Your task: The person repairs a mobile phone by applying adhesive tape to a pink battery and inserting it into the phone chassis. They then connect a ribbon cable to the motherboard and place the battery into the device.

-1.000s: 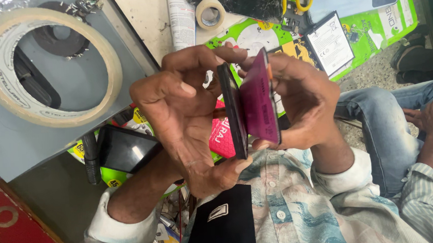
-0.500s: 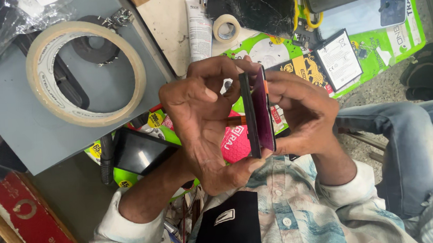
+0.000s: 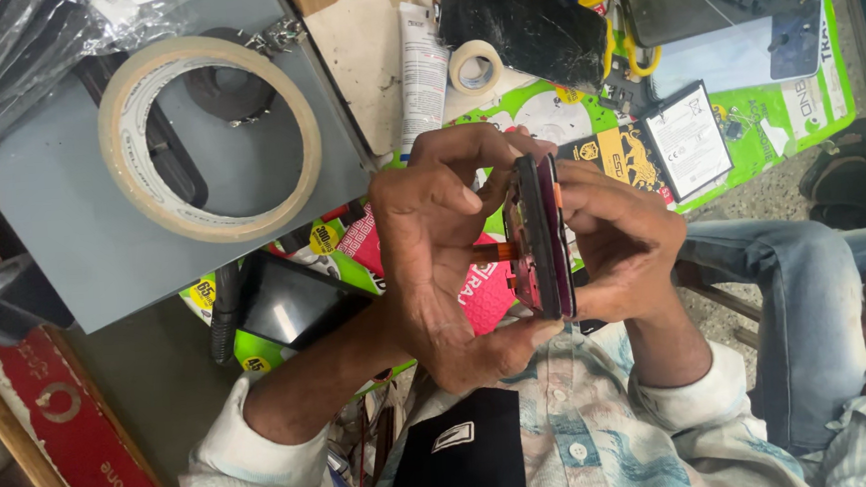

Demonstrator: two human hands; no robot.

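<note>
Left hand: gripping phone edge-on | right hand: gripping phone's opposite face | tape roll: desk's left side

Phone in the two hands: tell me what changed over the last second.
The phone was turned from showing its magenta back to edge-on, its two halves closer together. The left hand and right hand kept their grip on it throughout. The tape roll and battery on the bench stayed put; only the camera shifted.
</note>
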